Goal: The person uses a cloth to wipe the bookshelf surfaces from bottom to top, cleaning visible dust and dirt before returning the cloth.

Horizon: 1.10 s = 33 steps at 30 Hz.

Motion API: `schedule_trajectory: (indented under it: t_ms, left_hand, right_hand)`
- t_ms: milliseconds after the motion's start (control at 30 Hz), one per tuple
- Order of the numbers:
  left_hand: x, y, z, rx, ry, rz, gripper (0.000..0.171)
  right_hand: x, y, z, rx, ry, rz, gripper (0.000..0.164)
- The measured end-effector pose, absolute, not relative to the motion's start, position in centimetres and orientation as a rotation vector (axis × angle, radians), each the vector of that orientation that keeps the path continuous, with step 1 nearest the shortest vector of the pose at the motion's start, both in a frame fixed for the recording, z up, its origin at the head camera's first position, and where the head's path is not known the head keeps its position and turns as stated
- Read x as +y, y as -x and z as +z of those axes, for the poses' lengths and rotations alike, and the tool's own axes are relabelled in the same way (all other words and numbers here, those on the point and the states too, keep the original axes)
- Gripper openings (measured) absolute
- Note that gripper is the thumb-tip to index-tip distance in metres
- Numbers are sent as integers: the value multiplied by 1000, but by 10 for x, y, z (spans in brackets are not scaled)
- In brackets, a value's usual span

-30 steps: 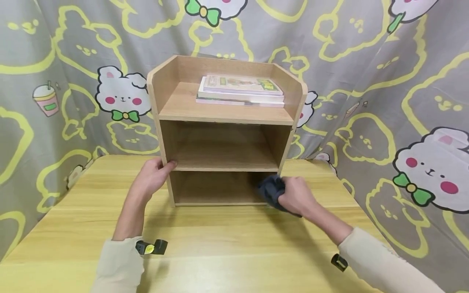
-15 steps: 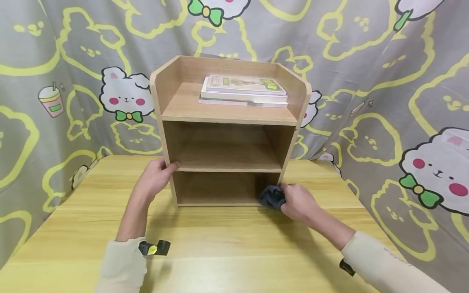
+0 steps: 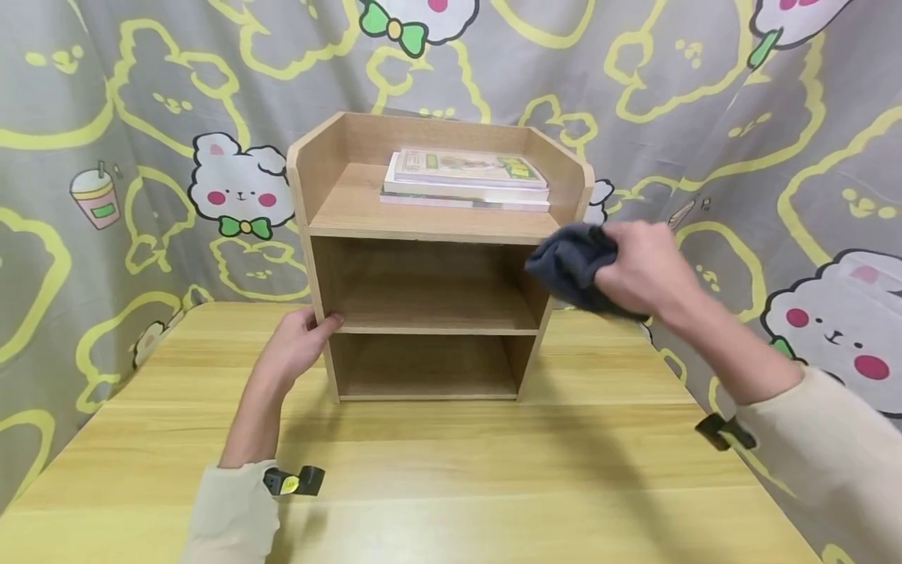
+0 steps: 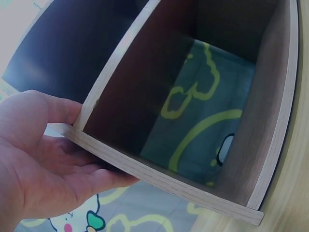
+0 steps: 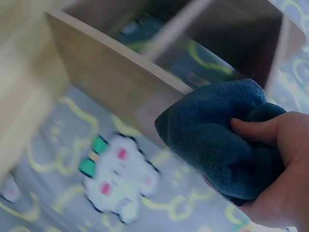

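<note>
A small wooden shelf (image 3: 423, 233) stands upright on the table, with an upper tray and two compartments below. My left hand (image 3: 299, 343) grips its left side panel, thumb on the front edge where the middle board meets it; in the left wrist view the fingers (image 4: 113, 180) lie along the panel's outer face. In my right hand (image 3: 648, 270) is a bunched dark blue cloth (image 3: 574, 262), held at the right side panel just below the top board. The right wrist view shows the thumb pressed into the cloth (image 5: 212, 130), which overlaps the panel's front edge.
Several books (image 3: 465, 180) lie stacked on the shelf's top. The wooden table (image 3: 437, 478) reaches out in front and to both sides. A grey curtain (image 3: 634, 157) with yellow outlines and white rabbits hangs behind and at both sides.
My right hand has risen with the cloth from the shelf's lower right corner to near the top board. The left hand keeps its grip on the left panel.
</note>
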<state>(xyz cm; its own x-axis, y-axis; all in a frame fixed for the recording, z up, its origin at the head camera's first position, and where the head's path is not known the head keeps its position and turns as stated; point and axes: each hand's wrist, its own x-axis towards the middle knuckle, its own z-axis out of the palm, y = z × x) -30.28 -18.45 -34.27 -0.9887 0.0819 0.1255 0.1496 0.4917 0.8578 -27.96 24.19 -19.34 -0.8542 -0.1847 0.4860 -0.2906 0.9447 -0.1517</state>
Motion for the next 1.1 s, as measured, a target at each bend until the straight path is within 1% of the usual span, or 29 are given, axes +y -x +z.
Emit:
schedule_trajectory:
  t_ms: [167, 200, 300, 367, 433, 467, 500, 633, 667, 767, 900, 1000, 1100]
  left_hand:
    - [-183, 302, -344, -2653, 214, -1539, 54]
    - [-183, 302, -344, -2654, 214, -1535, 54]
    - [-183, 302, -344, -2655, 215, -1526, 54]
    - [-183, 302, -344, -2657, 212, -1523, 55]
    - [-183, 302, -344, -2658, 212, -1523, 55]
    - [-184, 302, -344, -2656, 211, -1524, 55]
    - [-183, 302, -345, -2654, 211, -1524, 55]
    - [-183, 303, -346, -2651, 204, -1520, 54]
    - [-182, 303, -346, -2654, 201, -1514, 53]
    - [-181, 303, -345, -2665, 203, -1498, 54]
    - [-183, 304, -344, -2676, 204, -1483, 56]
    - [-184, 303, -343, -2680, 198, -1490, 57]
    - [-185, 303, -342, -2680, 195, -1498, 58]
  right_hand:
    - [243, 275, -143, -2491, -244, 348, 29]
    - [243, 274, -135, -2437, -239, 368, 28]
    - [240, 273, -119, -2208, -249, 413, 31]
    - [236, 273, -115, -2050, -287, 420, 33]
    - [231, 275, -116, -1963, -322, 418, 38]
    - [227, 277, -119, -1960, -341, 409, 44]
    - [223, 278, -123, -1988, -357, 415, 54]
    - [206, 284, -153, -2217, -402, 431, 70]
    - [202, 285, -162, -2256, -413, 416, 77]
    - [195, 289, -181, -2256, -462, 345, 83]
    - [192, 296, -182, -2183, -466, 315, 77]
    - [188, 303, -166, -2248, -385, 361, 64]
    - [180, 311, -144, -2414, -247, 348, 51]
